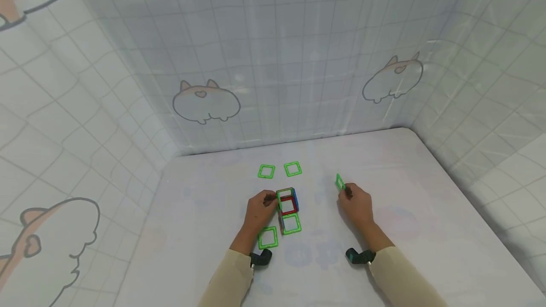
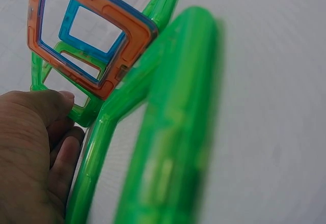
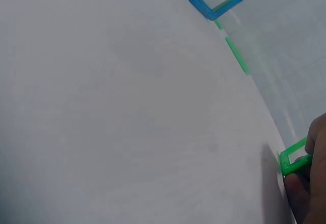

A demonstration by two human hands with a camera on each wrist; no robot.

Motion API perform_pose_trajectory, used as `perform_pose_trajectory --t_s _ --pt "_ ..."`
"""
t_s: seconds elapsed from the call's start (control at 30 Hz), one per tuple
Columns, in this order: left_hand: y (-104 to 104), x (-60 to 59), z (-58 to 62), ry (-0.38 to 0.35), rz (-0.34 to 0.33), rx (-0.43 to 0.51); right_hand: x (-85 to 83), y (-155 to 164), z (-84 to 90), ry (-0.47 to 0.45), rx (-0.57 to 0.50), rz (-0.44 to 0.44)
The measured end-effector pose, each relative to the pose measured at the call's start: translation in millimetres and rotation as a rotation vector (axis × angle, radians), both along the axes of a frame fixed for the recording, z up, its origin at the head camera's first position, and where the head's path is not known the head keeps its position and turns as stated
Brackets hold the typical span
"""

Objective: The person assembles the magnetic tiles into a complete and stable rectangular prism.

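In the head view, a small box of magnetic square frame tiles stands on the table, with a red tile [image 1: 290, 212], a blue tile [image 1: 296, 200] at its right side and green tiles. My left hand [image 1: 260, 211] is at its left side, thumb and fingers pinching the edge of a green tile [image 2: 84, 117]. An orange tile [image 2: 135, 51] of the box faces the left wrist camera. Off to the right, my right hand [image 1: 357, 203] pinches another green tile [image 1: 338, 181], held upright on its own near the table top.
Two green tiles lie flat behind the box, one to the left [image 1: 267, 165] and one to the right [image 1: 293, 175]. A green tile [image 1: 292, 232] lies at the box's front, another [image 1: 268, 247] beside my left forearm. Patterned curtains [image 1: 298, 98] surround the white table [image 1: 405, 165].
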State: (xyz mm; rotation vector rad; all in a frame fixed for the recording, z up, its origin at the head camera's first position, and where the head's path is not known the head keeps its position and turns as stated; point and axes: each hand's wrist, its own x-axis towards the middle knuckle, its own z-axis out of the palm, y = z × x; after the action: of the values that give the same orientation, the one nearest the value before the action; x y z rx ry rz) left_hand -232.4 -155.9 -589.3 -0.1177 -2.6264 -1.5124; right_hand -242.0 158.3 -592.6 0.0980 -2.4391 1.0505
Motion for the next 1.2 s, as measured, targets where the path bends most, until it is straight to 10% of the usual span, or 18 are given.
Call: perform_pose_trajectory --t_s 1.2 --pt "-1 -1.6 -3.1 0.005 -0.006 0.016 40.2 -11 2.6 -0.048 -0.052 0.112"
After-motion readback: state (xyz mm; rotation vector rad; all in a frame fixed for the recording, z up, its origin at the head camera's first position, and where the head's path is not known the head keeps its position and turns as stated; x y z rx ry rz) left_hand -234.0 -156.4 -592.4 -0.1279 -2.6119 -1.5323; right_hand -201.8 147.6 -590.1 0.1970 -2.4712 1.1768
